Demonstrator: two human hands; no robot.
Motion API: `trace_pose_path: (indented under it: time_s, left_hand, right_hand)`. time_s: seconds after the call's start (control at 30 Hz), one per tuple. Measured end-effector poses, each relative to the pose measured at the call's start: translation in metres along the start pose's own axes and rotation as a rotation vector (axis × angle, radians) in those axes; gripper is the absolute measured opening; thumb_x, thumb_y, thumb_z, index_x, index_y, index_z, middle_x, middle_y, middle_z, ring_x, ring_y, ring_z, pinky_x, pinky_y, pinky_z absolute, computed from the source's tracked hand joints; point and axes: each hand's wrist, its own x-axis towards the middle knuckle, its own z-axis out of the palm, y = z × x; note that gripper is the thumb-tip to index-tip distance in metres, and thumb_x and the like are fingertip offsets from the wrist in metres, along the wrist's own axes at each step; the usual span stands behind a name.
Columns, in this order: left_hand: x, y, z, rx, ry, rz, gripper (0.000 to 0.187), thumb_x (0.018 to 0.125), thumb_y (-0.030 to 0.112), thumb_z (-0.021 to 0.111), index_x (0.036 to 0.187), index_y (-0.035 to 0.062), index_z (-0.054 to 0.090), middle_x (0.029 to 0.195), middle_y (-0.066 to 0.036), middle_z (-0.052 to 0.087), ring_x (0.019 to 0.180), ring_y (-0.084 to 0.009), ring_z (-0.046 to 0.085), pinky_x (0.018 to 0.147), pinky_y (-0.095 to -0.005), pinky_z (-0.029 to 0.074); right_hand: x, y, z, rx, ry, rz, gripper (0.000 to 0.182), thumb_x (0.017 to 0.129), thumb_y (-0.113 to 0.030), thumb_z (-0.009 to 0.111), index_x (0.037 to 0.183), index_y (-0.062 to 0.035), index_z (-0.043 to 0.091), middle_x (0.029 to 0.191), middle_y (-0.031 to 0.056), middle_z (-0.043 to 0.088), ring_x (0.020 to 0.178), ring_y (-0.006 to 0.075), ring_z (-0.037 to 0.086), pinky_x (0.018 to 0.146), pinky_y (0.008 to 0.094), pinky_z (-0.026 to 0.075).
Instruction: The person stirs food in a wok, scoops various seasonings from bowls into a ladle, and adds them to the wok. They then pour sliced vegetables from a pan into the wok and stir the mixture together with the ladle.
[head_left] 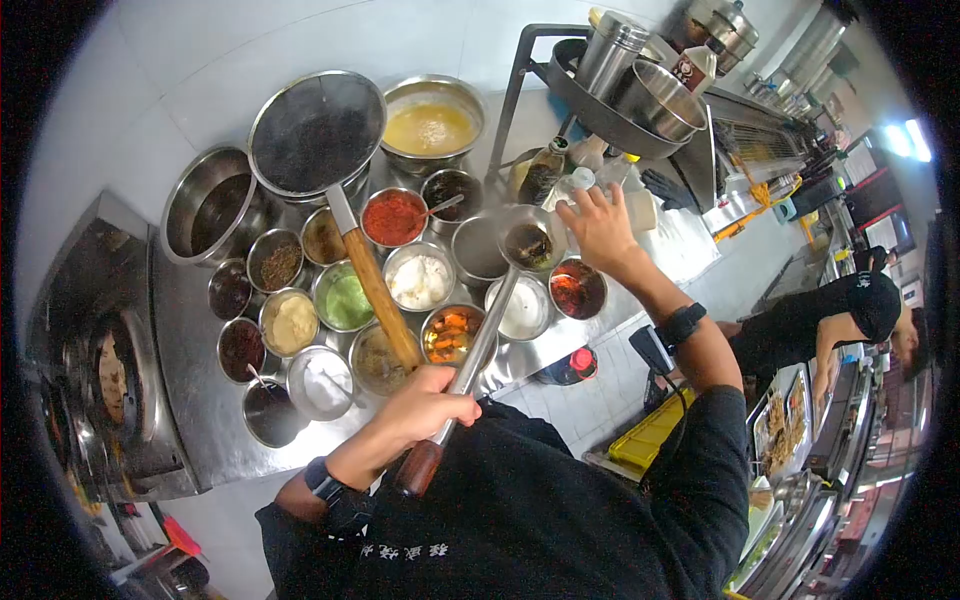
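Observation:
My left hand [430, 405] is closed around the long metal handle of a ladle [490, 320] with a brown wooden end. Dark liquid lies in the ladle's bowl [528, 245], held above the metal seasoning pots. My right hand [605, 230] is just beyond the bowl, fingers curled down among bottles; what they grip is hidden. Near its fingers are a clear bottle [577, 184] and a pale container [640, 208]. A round strainer [317, 132] rests over a pot, its wooden handle [380, 297] reaching close to my left hand.
Pots hold red paste [393, 217], green paste [348, 300], white powder [320, 382] and orange pieces in oil [452, 334]. A bowl of yellow liquid [432, 125] stands behind. A rack [620, 100] carries metal containers. Another person [830, 320] works at the right.

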Motion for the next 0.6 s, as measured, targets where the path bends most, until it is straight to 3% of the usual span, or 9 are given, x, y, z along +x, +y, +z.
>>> trace_pose_path:
  time_s: [0.2,0.6]
  left_hand:
    - [0.004,0.005,0.003,0.023,-0.008,-0.002,0.016,0.066,0.010,0.061,0.075,-0.0031,0.061,0.071,-0.009,0.064,0.068,-0.0144,0.060,0.065,-0.0254,0.045]
    - [0.011,0.013,0.007,0.003,-0.059,-0.027,0.014,0.069,0.007,0.060,0.079,-0.0024,0.058,0.075,-0.010,0.063,0.070,-0.0147,0.060,0.067,-0.0254,0.047]
  right_hand:
    - [-0.007,0.006,0.001,0.053,-0.020,0.020,0.038,0.074,-0.018,0.054,0.112,-0.0133,0.056,0.104,0.0093,0.053,0.104,0.0237,0.048,0.095,0.0455,0.029]
    - [-0.019,0.014,0.012,0.060,0.098,0.091,0.035,0.072,-0.018,0.056,0.106,-0.0141,0.056,0.099,0.0078,0.052,0.098,0.0229,0.050,0.087,0.0416,0.033]
